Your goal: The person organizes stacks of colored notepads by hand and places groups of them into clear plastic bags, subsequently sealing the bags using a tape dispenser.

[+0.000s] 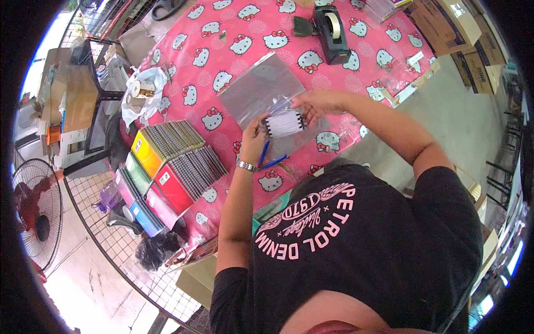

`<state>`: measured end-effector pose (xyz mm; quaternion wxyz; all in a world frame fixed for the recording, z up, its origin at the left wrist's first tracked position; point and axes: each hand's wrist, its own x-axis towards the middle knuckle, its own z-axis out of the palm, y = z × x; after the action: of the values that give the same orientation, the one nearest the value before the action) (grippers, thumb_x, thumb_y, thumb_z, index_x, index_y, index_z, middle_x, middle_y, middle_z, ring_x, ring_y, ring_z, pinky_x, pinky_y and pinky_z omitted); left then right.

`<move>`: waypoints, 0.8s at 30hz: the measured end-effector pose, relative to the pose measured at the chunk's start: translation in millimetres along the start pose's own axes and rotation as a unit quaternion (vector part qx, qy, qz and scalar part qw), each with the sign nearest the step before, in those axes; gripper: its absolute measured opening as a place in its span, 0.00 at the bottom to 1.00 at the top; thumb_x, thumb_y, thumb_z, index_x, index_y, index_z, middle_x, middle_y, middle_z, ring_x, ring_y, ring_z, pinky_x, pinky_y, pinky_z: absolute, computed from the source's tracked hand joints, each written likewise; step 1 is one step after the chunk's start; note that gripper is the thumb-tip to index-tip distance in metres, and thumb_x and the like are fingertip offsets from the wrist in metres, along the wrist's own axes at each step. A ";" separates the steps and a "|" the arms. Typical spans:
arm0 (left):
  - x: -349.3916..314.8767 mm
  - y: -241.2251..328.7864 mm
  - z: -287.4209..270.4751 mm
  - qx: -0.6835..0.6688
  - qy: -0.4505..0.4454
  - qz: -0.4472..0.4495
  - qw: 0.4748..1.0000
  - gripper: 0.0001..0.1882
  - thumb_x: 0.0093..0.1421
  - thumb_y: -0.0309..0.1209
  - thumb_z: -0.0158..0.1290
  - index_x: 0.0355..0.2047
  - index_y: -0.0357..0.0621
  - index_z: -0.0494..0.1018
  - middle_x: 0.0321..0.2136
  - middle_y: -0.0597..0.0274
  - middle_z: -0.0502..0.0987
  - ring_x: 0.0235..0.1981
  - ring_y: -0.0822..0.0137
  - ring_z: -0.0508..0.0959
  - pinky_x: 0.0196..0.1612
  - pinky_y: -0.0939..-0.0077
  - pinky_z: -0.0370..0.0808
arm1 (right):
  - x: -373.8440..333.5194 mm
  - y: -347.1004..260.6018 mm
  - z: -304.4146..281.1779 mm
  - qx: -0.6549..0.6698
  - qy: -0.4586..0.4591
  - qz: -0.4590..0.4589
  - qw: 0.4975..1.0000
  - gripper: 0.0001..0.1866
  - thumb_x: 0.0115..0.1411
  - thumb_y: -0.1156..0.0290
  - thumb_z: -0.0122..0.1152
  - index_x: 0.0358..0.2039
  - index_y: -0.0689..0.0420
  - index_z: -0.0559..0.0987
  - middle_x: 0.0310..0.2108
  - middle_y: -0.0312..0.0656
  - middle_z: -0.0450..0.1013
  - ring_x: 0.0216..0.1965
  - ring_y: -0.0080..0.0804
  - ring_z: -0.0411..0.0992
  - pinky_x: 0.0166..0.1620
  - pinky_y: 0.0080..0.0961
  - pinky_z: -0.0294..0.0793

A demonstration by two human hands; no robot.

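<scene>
My left hand [255, 135] grips the left end of a small white pad [285, 123] with black toothed edges on two sides, perhaps wire binding. At the pad's upper right, my right hand [315, 104] has its fingers bent on a clear plastic bag [281, 104] that lies against the pad. Flat clear plastic bags [258, 86] lie on the table just beyond both hands. Below the pad, close to my left wrist, rests a blue-handled tool [272, 161], probably pliers; its head is hard to make out.
A pink patterned cloth [245, 64] covers the table. Stacks of spiral notebooks [177, 167] stand at the left. A black tape dispenser [332, 36] sits at the far side. A white plastic bag [143, 92] holds a roll. Cartons [445, 25] are at far right; a fan [38, 214] stands left.
</scene>
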<state>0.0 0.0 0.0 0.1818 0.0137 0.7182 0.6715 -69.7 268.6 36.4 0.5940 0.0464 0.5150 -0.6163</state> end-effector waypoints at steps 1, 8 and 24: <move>4.9 -6.4 -2.5 -0.001 0.000 -0.011 1.000 0.20 0.59 0.23 0.43 0.52 0.44 0.68 0.44 0.63 0.73 0.41 0.73 0.74 0.44 0.79 0.71 | 0.0 9.7 0.2 0.025 0.001 -0.027 0.999 0.32 0.62 0.49 0.45 0.62 0.52 0.58 0.45 0.51 0.70 0.39 0.41 0.72 0.44 0.33 0.72; 9.4 27.6 13.0 -0.192 -0.070 -0.107 0.973 0.24 0.51 0.23 0.44 0.51 0.36 0.69 0.46 0.59 0.73 0.42 0.69 0.75 0.45 0.77 0.71 | -26.2 21.3 7.3 -0.406 0.145 -0.253 0.866 0.24 0.58 0.58 0.55 0.54 0.51 0.70 0.40 0.45 0.70 0.40 0.37 0.70 0.45 0.32 0.69; 32.3 27.2 -1.0 -0.118 -0.145 -0.199 0.962 0.22 0.54 0.24 0.54 0.51 0.36 0.69 0.45 0.59 0.74 0.47 0.67 0.72 0.52 0.72 0.67 | 7.0 28.4 6.0 -0.352 0.175 -0.328 0.859 0.21 0.51 0.62 0.66 0.46 0.48 0.77 0.34 0.37 0.64 0.34 0.27 0.64 0.38 0.25 0.65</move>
<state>-36.6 10.2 18.5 0.4140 -0.0537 0.5881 0.6927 -46.2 266.4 17.9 0.2344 -0.2308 0.7785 -0.5346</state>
